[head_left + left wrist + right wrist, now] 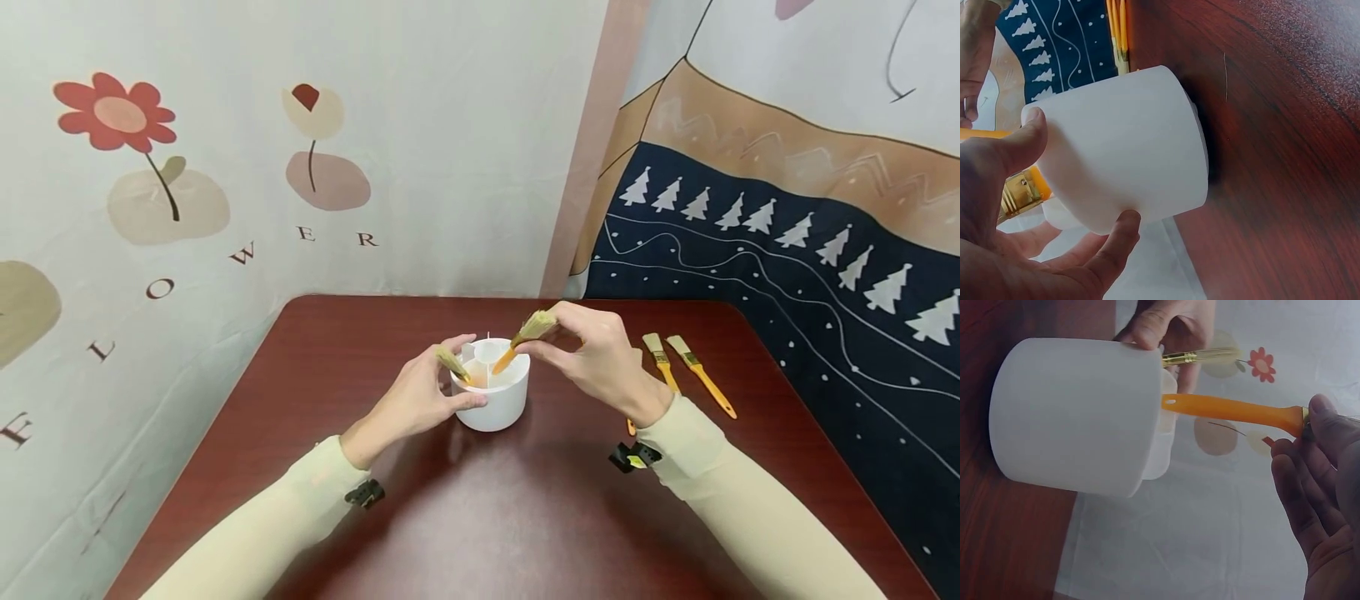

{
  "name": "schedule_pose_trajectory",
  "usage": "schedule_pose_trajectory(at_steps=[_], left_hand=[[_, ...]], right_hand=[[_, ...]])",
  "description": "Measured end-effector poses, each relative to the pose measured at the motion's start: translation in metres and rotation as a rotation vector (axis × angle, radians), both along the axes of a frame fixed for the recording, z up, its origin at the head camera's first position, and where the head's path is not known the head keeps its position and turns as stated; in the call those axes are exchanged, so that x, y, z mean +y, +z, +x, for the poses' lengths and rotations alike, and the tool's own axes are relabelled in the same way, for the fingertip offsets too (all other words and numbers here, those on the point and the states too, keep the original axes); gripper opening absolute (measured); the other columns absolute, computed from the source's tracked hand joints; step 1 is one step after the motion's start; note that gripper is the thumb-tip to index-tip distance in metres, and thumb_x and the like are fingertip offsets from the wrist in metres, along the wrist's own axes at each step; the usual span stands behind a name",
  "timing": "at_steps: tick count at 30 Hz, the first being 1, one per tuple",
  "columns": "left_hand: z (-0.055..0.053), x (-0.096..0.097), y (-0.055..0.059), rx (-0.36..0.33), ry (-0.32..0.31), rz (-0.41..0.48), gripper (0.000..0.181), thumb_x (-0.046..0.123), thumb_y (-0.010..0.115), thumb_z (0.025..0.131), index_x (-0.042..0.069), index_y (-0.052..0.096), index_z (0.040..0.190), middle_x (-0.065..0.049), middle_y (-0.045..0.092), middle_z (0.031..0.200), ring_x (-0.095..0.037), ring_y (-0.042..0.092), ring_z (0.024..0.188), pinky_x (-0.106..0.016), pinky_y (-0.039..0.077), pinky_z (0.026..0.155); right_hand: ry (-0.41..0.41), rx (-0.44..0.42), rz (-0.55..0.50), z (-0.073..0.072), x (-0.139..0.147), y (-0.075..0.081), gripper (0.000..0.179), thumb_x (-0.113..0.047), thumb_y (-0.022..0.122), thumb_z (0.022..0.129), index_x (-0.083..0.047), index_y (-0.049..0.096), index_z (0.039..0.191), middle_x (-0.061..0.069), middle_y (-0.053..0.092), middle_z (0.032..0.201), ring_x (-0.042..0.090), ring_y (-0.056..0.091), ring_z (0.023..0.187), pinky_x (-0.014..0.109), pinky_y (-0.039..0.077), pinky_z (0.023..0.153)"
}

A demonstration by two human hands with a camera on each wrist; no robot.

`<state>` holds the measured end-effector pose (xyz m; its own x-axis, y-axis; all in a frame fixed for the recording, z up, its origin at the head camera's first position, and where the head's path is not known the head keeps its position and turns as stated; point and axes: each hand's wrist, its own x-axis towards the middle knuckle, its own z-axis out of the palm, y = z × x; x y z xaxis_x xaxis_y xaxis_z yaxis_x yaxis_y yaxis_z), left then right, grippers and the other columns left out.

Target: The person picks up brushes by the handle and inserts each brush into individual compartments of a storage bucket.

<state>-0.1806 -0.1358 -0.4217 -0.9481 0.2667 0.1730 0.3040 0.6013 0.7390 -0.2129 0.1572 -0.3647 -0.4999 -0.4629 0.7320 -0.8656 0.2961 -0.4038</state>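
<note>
A white round divided holder (495,410) stands upright on the table, and my left hand (416,398) holds it between thumb and fingers near the rim. One paintbrush (452,364) leans inside it, bristles up, beside my left palm. Over the holder my right hand (603,358) pinches a second paintbrush (1235,411) at its metal collar between thumb and fingers. That brush slants with bristles up, and its orange handle tip reaches the holder's opening. In the right wrist view the holder's wall (1072,419) hides the inside.
On the right of the dark red table (337,342) lie a paintbrush (708,383) and another paintbrush (657,354). An orange handle end (631,427) shows below my right wrist. Printed cloths (465,150) hang behind the table and along its right side.
</note>
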Motion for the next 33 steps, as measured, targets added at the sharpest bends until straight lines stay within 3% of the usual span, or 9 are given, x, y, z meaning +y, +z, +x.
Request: schedule_pose_trajectory(at_steps=[13, 33], left_hand=[[-0.001, 0.001, 0.001, -0.023, -0.009, 0.012, 0.096, 0.024, 0.104, 0.09, 0.021, 0.055, 0.174, -0.024, 0.064, 0.169, -0.033, 0.082, 0.134, -0.048, 0.07, 0.106], [-0.001, -0.001, -0.001, -0.053, -0.024, 0.07, 0.095, 0.021, 0.103, 0.092, 0.021, 0.054, 0.174, -0.023, 0.061, 0.172, -0.034, 0.082, 0.134, -0.049, 0.069, 0.108]], right_hand=[[0.067, 0.082, 0.098, -0.005, -0.013, -0.008, 0.04, 0.003, 0.103, 0.082, -0.009, 0.081, 0.112, 0.005, 0.084, 0.106, 0.016, 0.084, 0.091, 0.03, 0.071, 0.082], [0.127, 0.092, 0.222, -0.007, -0.023, -0.036, 0.033, 0.006, 0.099, 0.087, -0.004, 0.077, 0.11, 0.007, 0.077, 0.101, 0.016, 0.081, 0.091, 0.029, 0.071, 0.081]])
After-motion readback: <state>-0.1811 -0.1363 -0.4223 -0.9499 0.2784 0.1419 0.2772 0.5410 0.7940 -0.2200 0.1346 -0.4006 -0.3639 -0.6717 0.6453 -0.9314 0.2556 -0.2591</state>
